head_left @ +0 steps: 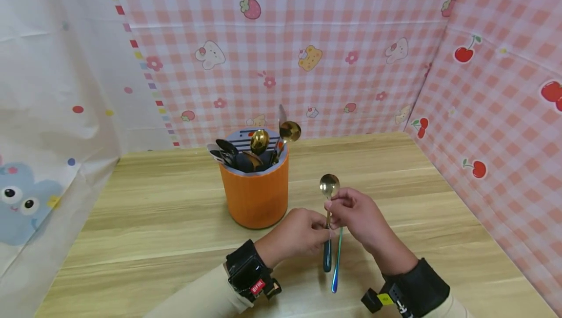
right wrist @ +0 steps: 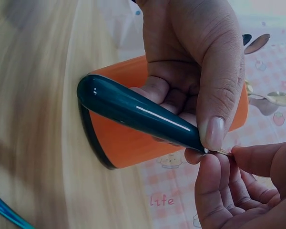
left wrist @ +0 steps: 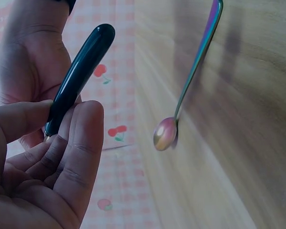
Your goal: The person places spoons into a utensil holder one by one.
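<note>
Both hands hold one spoon [head_left: 329, 185] upright above the table, its gold bowl at the top and its glossy dark green handle [right wrist: 138, 110] pointing down. My left hand [head_left: 296, 234] pinches it between thumb and fingers at the upper end of the green handle. Close above, my right hand [head_left: 357, 216] pinches the thin gold neck just under the bowl. A second spoon [left wrist: 166, 133], iridescent purple, green and blue, lies on the table below the hands. In the head view the right hand hides its bowl, while its blue handle [head_left: 335, 276] shows.
An orange cutlery holder [head_left: 256, 201] with a slotted grey top stands left of the hands. Several black and gold spoons and a knife [head_left: 282, 115] stick up from it. The wooden table [head_left: 145, 220] meets a pink checked cloth [head_left: 351, 84] at the back and right.
</note>
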Action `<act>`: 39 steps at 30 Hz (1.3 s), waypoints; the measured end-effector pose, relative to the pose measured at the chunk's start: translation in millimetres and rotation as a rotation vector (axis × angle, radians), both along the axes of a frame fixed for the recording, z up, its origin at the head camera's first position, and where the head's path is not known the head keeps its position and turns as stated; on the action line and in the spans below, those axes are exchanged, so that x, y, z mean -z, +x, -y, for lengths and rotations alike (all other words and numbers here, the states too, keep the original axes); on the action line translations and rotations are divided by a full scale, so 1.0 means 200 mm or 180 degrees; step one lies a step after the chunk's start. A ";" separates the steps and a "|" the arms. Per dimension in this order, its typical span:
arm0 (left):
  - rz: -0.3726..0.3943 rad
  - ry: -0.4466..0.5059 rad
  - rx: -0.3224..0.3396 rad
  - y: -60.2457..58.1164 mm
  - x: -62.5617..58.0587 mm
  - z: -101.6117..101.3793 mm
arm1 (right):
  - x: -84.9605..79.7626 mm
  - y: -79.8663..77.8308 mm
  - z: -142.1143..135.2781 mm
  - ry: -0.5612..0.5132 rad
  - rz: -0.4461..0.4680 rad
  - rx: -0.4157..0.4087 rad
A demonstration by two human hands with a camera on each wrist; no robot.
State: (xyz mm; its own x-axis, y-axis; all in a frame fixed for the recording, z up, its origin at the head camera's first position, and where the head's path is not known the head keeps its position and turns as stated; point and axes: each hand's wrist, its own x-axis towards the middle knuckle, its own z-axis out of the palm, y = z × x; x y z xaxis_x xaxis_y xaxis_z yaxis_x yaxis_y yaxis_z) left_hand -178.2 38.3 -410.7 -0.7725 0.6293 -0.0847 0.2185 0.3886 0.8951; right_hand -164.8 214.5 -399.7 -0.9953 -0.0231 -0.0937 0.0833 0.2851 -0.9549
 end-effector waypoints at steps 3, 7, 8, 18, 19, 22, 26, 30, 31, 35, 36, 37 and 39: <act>-0.0048 -0.0005 0.0011 0.00 -0.02 0.01 | -0.02 0.00 0.01 -0.0012 -0.0007 -0.0004; -0.0131 -0.0037 0.0029 0.00 -0.04 0.03 | -0.04 0.00 0.02 -0.0006 -0.0021 -0.0022; -0.0144 -0.0037 0.0032 0.00 -0.04 0.03 | -0.04 0.00 0.03 0.0002 -0.0031 -0.0031; -0.0325 -0.0050 -0.0003 0.00 -0.07 0.06 | -0.08 -0.02 0.06 0.0012 -0.0091 -0.0082; -0.0331 -0.0045 -0.0011 0.00 -0.07 0.07 | -0.09 -0.02 0.06 0.0002 -0.0090 -0.0083; -0.0353 -0.0021 -0.0025 0.00 -0.08 0.08 | -0.10 -0.02 0.07 -0.0012 -0.0096 -0.0095; -0.0436 -0.0018 -0.0024 0.00 -0.10 0.09 | -0.12 -0.02 0.09 0.0037 -0.0114 -0.0117; -0.0586 -0.0053 0.0001 -0.01 -0.12 0.11 | -0.15 -0.03 0.10 0.0084 -0.0110 -0.0137; -0.0619 -0.0057 0.0004 -0.01 -0.12 0.11 | -0.15 -0.03 0.10 0.0093 -0.0108 -0.0141; -0.0660 -0.0051 0.0000 -0.01 -0.16 0.13 | -0.18 -0.04 0.11 0.0080 -0.0120 -0.0157; -0.0676 -0.0050 -0.0004 -0.01 -0.16 0.13 | -0.19 -0.04 0.12 0.0077 -0.0127 -0.0163; -0.0686 -0.0054 -0.0007 -0.02 -0.17 0.14 | -0.19 -0.04 0.12 0.0072 -0.0140 -0.0170; -0.0709 -0.0070 -0.0017 -0.02 -0.19 0.14 | -0.21 -0.04 0.13 0.0066 -0.0163 -0.0180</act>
State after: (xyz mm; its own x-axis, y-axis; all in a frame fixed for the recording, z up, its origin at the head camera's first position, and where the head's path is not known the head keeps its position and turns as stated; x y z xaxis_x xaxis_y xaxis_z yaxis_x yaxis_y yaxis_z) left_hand -181.3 10.0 -373.5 -0.7771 0.6250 0.0747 0.4076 0.4092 0.8163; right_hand -173.3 189.1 -358.3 -0.9960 -0.0779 -0.0436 0.0176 0.3077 -0.9513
